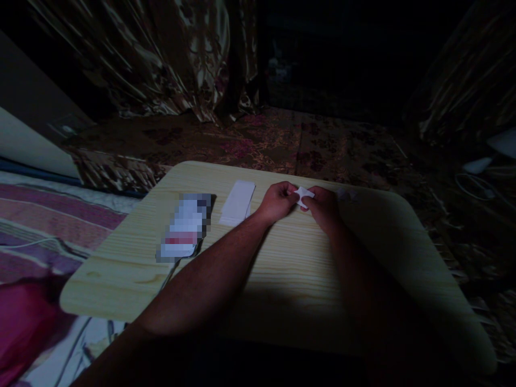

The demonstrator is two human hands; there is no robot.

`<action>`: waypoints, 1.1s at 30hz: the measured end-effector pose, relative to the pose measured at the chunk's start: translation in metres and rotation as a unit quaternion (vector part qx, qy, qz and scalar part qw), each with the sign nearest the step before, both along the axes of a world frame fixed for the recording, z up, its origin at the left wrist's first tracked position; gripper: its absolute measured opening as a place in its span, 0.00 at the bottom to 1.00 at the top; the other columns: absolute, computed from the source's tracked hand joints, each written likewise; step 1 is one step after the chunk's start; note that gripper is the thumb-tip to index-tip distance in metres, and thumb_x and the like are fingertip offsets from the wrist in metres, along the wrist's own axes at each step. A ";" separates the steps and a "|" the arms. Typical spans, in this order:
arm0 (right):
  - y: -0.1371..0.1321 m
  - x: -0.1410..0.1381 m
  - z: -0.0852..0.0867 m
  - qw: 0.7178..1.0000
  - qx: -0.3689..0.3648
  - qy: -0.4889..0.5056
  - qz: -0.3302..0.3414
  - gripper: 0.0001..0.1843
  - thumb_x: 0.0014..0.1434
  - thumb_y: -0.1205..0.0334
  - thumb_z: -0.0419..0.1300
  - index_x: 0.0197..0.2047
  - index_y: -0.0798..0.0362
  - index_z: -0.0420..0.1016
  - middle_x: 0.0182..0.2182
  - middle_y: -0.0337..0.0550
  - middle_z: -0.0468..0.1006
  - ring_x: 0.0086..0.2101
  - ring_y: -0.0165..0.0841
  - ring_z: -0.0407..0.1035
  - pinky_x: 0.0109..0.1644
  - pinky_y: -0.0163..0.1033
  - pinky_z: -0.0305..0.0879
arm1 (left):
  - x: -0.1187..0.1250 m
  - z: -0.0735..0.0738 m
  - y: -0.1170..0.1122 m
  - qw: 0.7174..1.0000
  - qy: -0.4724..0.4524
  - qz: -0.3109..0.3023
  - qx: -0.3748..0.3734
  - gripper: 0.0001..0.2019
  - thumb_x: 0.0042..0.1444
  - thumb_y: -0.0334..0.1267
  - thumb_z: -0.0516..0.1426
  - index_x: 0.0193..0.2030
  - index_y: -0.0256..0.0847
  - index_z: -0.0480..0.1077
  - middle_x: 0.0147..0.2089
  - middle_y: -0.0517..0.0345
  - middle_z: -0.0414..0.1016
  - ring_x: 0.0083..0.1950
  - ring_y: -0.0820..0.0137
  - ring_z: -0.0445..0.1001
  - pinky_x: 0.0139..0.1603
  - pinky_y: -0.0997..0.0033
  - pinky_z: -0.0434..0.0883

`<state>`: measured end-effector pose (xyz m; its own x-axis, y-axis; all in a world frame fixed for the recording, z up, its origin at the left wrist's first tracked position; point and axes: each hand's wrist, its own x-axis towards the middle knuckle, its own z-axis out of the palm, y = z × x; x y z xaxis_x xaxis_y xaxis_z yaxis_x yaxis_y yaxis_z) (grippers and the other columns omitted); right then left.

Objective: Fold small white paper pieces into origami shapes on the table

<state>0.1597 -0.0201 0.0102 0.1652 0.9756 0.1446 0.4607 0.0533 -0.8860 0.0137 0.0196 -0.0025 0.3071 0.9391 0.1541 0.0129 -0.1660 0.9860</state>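
Both my hands meet over the far middle of a light wooden table. My left hand and my right hand pinch a small folded piece of white paper between their fingertips, fingers closed on it. A white strip of paper lies flat on the table just left of my left hand. Further left lies a flat blurred object on the tabletop.
The room is dim. A patterned carpet spreads beyond the table and shiny patterned curtains hang at the back. Striped bedding lies at the left. White cables and pale objects rest on the floor at the right.
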 end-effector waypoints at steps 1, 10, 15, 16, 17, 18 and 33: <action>0.000 0.000 0.000 1.000 0.002 0.001 -0.001 0.09 0.47 0.59 0.58 0.29 0.55 0.73 0.19 0.38 0.76 0.21 0.31 0.68 0.23 0.33 0.56 | 0.000 0.000 0.000 1.000 -0.002 -0.001 -0.001 0.06 0.46 0.36 0.59 0.29 0.36 0.70 0.27 0.61 0.71 0.27 0.76 0.64 0.30 0.75 0.62; 0.000 -0.001 0.001 0.999 0.004 0.030 -0.021 0.08 0.47 0.59 0.58 0.29 0.54 0.73 0.19 0.38 0.75 0.23 0.32 0.69 0.25 0.33 0.60 | 0.000 0.002 -0.002 1.000 0.000 0.002 0.009 0.07 0.47 0.38 0.60 0.30 0.35 0.70 0.28 0.60 0.71 0.28 0.76 0.65 0.30 0.75 0.62; 0.001 0.000 0.000 0.999 0.006 0.032 -0.024 0.10 0.47 0.58 0.58 0.30 0.55 0.74 0.20 0.38 0.76 0.23 0.32 0.70 0.26 0.33 0.61 | -0.001 -0.001 0.001 1.000 -0.002 0.003 0.010 0.08 0.48 0.39 0.60 0.30 0.36 0.70 0.27 0.60 0.71 0.27 0.76 0.64 0.29 0.75 0.62; 0.001 0.001 0.000 0.999 0.007 0.026 -0.023 0.10 0.47 0.58 0.58 0.30 0.55 0.74 0.20 0.38 0.76 0.23 0.32 0.70 0.25 0.33 0.61 | -0.001 -0.002 0.001 1.000 0.002 0.001 0.012 0.08 0.48 0.40 0.60 0.30 0.36 0.70 0.27 0.59 0.71 0.27 0.76 0.65 0.29 0.75 0.62; 0.001 0.001 0.000 1.000 0.009 0.020 -0.022 0.09 0.47 0.58 0.58 0.30 0.55 0.74 0.20 0.38 0.75 0.23 0.32 0.69 0.25 0.33 0.60 | -0.001 -0.002 0.001 1.000 0.006 -0.002 0.015 0.08 0.48 0.40 0.60 0.30 0.36 0.71 0.28 0.59 0.71 0.27 0.75 0.65 0.30 0.75 0.62; 0.001 0.001 0.000 1.000 0.011 0.015 -0.022 0.09 0.47 0.59 0.58 0.30 0.55 0.75 0.19 0.38 0.75 0.23 0.32 0.69 0.25 0.33 0.60 | -0.001 -0.002 0.001 1.000 0.008 -0.006 0.017 0.08 0.49 0.40 0.60 0.31 0.36 0.71 0.28 0.59 0.72 0.28 0.75 0.65 0.30 0.75 0.62; 0.000 0.002 0.002 1.000 0.016 0.000 -0.020 0.09 0.48 0.57 0.58 0.28 0.54 0.74 0.19 0.37 0.74 0.23 0.31 0.66 0.25 0.33 0.58 | -0.001 -0.001 0.000 0.999 0.002 -0.031 0.015 0.10 0.50 0.41 0.61 0.31 0.35 0.71 0.28 0.58 0.73 0.28 0.75 0.66 0.31 0.75 0.63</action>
<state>0.1619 -0.0201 0.0119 0.2029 0.9632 0.1763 0.4638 0.0640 -0.8836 0.0124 0.0199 -0.0036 0.3658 0.9131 0.1801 0.0046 -0.1952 0.9807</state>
